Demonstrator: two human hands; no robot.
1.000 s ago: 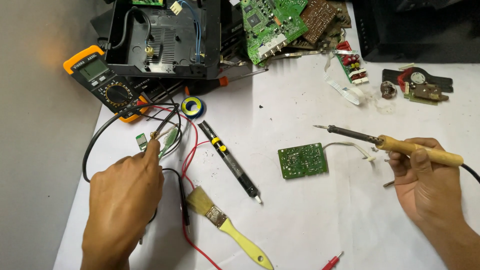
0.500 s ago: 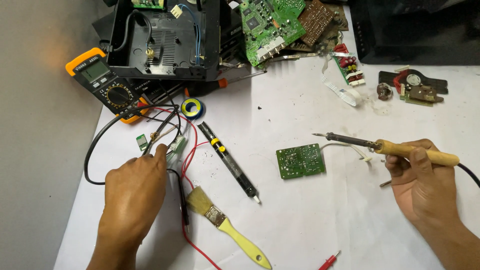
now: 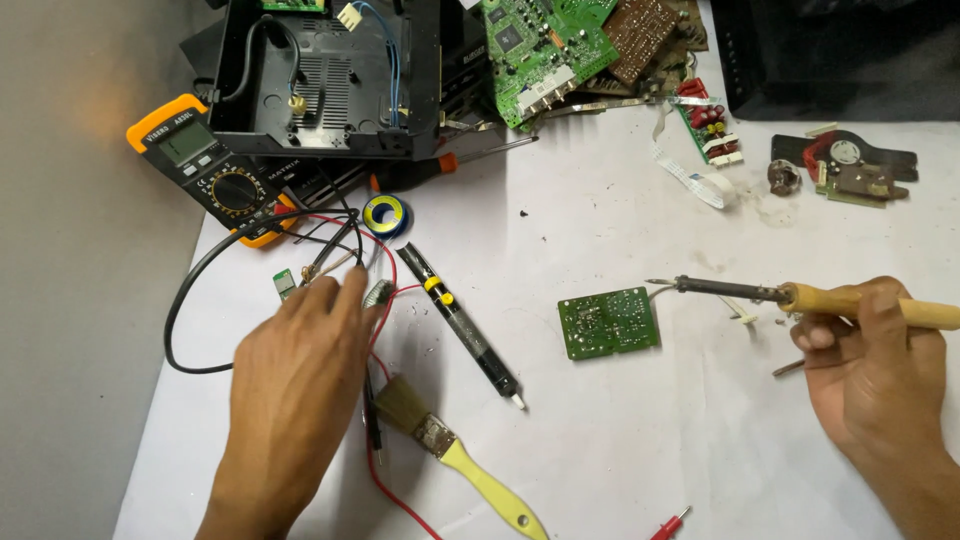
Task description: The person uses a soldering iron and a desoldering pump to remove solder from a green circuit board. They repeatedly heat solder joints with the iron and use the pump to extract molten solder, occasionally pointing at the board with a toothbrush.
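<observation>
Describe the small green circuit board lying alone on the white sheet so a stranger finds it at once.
Start at the white sheet. Between the two hands lies a small green circuit board, just left of the soldering iron tip. Unlike the boards piled at the top, it lies flat and alone.

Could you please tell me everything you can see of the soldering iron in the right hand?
The soldering iron has a pale wooden handle and a dark metal shaft ending in a thin tip. It lies nearly level, tip pointing left toward the small green circuit board without touching it. The right hand grips the handle above the white sheet.
</observation>
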